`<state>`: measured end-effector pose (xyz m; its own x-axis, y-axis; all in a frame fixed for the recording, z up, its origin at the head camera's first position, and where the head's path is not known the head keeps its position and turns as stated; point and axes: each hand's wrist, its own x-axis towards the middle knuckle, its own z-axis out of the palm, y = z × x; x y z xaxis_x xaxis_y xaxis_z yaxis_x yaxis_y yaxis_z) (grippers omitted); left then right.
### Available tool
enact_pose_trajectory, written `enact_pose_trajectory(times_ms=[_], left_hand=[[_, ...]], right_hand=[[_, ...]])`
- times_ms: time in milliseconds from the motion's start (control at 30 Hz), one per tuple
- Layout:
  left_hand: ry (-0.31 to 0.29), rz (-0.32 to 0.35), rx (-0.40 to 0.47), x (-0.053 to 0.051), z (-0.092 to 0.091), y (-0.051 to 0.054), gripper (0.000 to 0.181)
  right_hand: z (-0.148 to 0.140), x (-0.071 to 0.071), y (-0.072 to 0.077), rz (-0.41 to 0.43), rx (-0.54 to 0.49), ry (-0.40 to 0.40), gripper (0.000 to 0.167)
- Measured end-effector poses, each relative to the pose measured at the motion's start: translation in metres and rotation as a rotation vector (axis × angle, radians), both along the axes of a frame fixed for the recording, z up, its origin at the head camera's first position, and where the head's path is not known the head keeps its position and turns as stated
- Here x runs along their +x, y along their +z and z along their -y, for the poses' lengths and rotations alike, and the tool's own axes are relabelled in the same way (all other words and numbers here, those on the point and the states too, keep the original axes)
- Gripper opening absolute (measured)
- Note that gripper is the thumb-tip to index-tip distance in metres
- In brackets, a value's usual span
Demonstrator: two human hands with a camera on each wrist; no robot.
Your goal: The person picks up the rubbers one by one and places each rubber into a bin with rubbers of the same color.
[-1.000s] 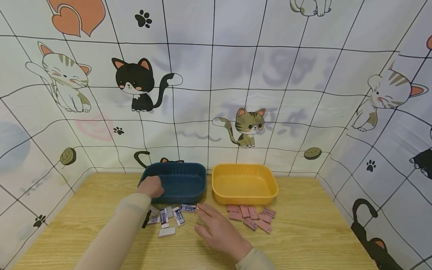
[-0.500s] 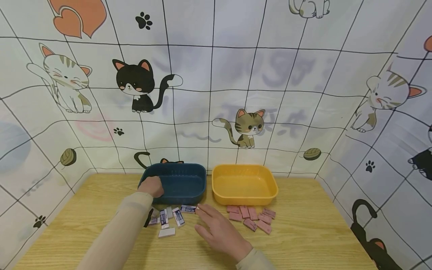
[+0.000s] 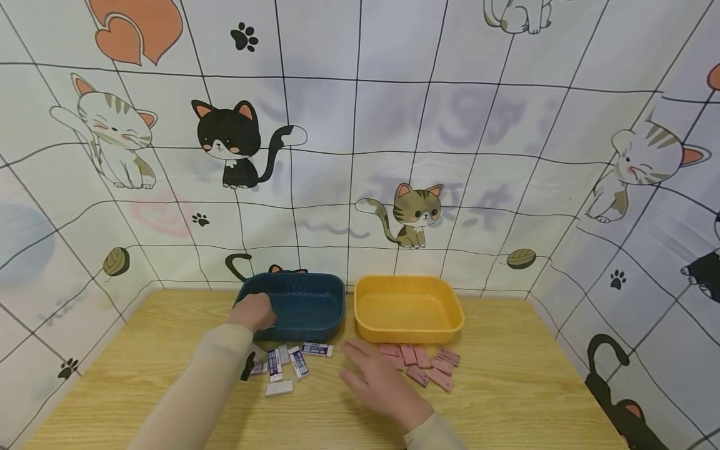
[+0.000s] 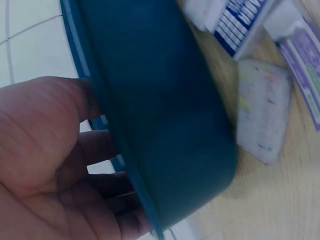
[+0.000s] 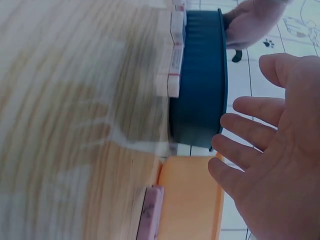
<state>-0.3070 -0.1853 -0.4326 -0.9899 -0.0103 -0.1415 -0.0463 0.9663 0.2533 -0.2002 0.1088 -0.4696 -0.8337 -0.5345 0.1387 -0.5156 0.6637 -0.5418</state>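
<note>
My left hand (image 3: 254, 312) is at the near-left corner of a dark blue plastic bin (image 3: 306, 307). In the left wrist view its fingers (image 4: 97, 147) reach over the rim, and their tips are hidden inside. My right hand (image 3: 385, 384) has its fingers apart and holds nothing. It is over the table, between several white erasers, some in blue printed sleeves (image 3: 317, 350), and a group of pink erasers (image 3: 417, 374). In the left wrist view a bare, smudged white eraser (image 4: 264, 111) lies close to the bin's outer wall.
A yellow bin (image 3: 409, 307) stands right of the blue one, both at the back of the wooden table (image 3: 517, 375). A cat-print sheet (image 3: 315, 156) rises behind and at the sides. A plain white eraser (image 3: 279, 388) lies nearest the front.
My right hand has drawn away to the right from the sleeved eraser beside its fingertips, and now partly covers the left pink erasers. The left hand has stayed at the blue bin.
</note>
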Motion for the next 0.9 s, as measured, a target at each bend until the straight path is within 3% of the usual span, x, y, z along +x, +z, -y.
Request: enact_pose_trajectory(times_ms=[167,267,367,667,900], left_hand=[[-0.083,-0.005,-0.016,0.008,-0.008,0.013,0.02],[-0.127,-0.045,-0.018,0.015,-0.013,0.017,0.036],[-0.141,-0.083,-0.013,0.023,-0.019,0.021,0.041],[-0.172,-0.219,0.045,0.038,-0.025,0.019,0.014],[-0.206,-0.327,0.046,0.049,-0.031,0.02,0.014]], right_hand=[[-0.01,-0.003,0.0,0.041,-0.061,-0.037,0.053],[-0.017,-0.005,-0.003,0.02,-0.087,-0.064,0.051],[-0.022,-0.006,-0.005,0.006,-0.095,-0.092,0.051],[-0.035,-0.008,-0.012,-0.046,-0.173,-0.116,0.049],[-0.042,-0.008,-0.015,0.006,-0.229,-0.159,0.05]])
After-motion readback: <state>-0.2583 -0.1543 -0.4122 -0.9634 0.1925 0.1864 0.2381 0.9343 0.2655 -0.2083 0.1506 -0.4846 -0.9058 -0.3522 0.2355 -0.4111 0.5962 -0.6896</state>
